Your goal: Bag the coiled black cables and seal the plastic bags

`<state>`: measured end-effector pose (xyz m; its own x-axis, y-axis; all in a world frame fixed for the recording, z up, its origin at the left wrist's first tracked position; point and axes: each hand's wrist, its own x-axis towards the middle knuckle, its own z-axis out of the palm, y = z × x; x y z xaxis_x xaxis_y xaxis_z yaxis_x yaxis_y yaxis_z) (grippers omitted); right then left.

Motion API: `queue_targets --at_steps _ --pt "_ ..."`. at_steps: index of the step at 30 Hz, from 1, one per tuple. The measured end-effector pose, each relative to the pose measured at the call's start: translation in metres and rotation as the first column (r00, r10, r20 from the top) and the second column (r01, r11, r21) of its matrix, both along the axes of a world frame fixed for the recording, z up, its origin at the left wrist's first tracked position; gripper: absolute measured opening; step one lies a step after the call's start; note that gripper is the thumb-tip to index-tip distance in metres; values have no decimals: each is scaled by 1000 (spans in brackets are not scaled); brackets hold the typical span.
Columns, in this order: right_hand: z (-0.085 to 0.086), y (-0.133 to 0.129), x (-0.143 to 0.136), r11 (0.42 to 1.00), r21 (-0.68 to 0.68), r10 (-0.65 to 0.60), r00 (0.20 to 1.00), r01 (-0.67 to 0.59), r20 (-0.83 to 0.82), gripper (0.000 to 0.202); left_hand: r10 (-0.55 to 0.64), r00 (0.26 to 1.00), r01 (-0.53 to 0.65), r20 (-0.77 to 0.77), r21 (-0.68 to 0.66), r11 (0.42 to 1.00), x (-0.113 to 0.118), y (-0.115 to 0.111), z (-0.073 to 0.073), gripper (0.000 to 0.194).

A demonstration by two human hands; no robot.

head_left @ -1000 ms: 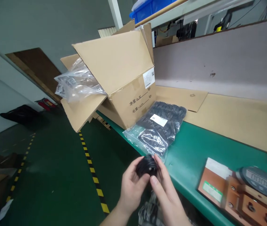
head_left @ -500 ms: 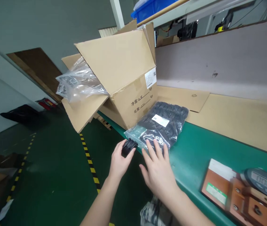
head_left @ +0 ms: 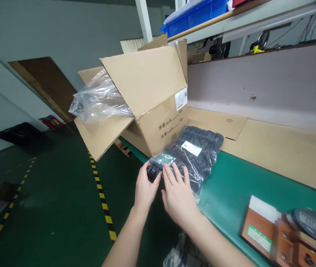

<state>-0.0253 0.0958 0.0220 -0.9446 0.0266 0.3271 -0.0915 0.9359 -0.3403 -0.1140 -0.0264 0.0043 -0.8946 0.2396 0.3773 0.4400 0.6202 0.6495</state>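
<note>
My left hand (head_left: 146, 187) grips a small bundle of thin black strips (head_left: 154, 171) between thumb and fingers, at the mouth of a clear plastic bag (head_left: 167, 158). The bag lies on the green bench top, packed with rows of black parts (head_left: 202, 139) and marked with a white label (head_left: 191, 148). My right hand (head_left: 178, 196) rests its outstretched fingers on the near edge of the bag, beside the bundle. What exactly the strips are, I cannot make out.
Behind the bag stands an open cardboard box (head_left: 158, 122) with clear plastic film (head_left: 99, 98) spilling out. An orange-brown fixture with a digital gauge (head_left: 313, 226) sits on the right of the green bench (head_left: 236, 178). Flat cardboard (head_left: 280, 148) lines the back.
My right hand has shifted left along the bag, close to my left hand. The black bundle has moved slightly right, against the bag's opening. The view has tilted a little.
</note>
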Motion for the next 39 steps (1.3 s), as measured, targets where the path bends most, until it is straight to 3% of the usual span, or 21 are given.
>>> queue_targets --at_steps 6,10,17,25,28,39 --pt "2 0 -2 1000 -22 11 1000 -11 0 63 -12 999 11 35 2 1000 2 7 3 57" --pt "-1 0 0 1000 -12 28 1000 -28 3 64 54 998 -54 9 37 998 0 12 3 62" --pt "-4 1 1 999 7 43 999 -43 -17 65 78 997 -78 -1 86 993 -4 20 -13 55" --pt "-10 -1 3 998 33 54 997 -53 -51 64 -83 994 79 69 66 995 -5 -7 -21 59" --pt "-12 -1 3 998 41 50 997 -48 -65 65 -75 995 71 72 52 996 -4 -14 -23 65" --pt "-4 -1 4 997 -39 69 996 -71 -47 64 -93 990 101 -105 74 992 -9 1 -25 49"
